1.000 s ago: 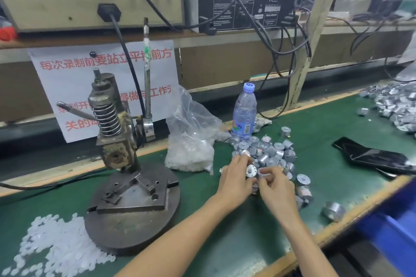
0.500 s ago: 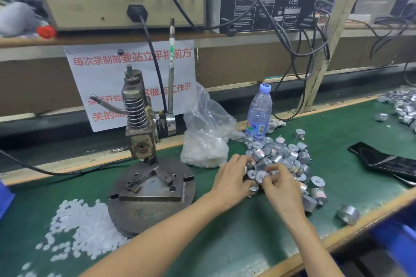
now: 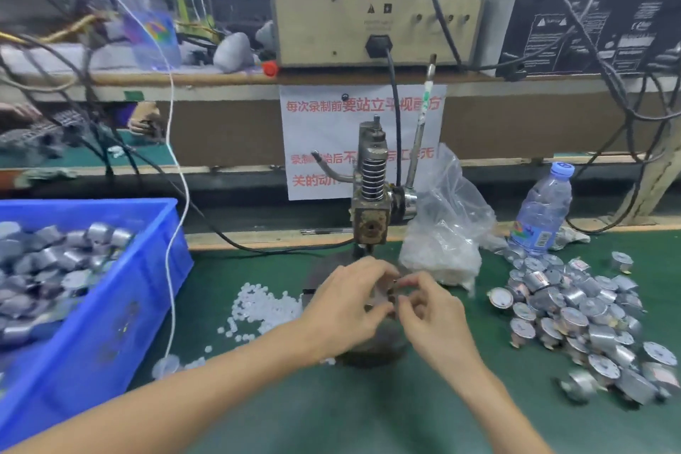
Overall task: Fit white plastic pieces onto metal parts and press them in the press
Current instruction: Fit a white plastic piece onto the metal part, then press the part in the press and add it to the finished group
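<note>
Both my hands hover together over the round base [image 3: 376, 356] of the hand press [image 3: 369, 195], in front of its column. My left hand [image 3: 346, 310] has its fingers curled round a small metal part [image 3: 393, 293], which is blurred and mostly hidden. My right hand [image 3: 431, 317] pinches at the same spot with thumb and fingertips. Loose white plastic pieces [image 3: 263, 310] lie on the green mat left of the press. A pile of several silver metal parts [image 3: 575, 310] lies to the right.
A blue crate [image 3: 121, 306] holding several metal parts stands at the left. A clear bag of white pieces [image 3: 442, 240] and a water bottle [image 3: 541, 210] stand behind the pile. The press lever [image 3: 418, 151] points up. Cables hang from the shelf above.
Both hands left the metal pile and moved left to the press base. My head turned left, so the blue crate came into view.
</note>
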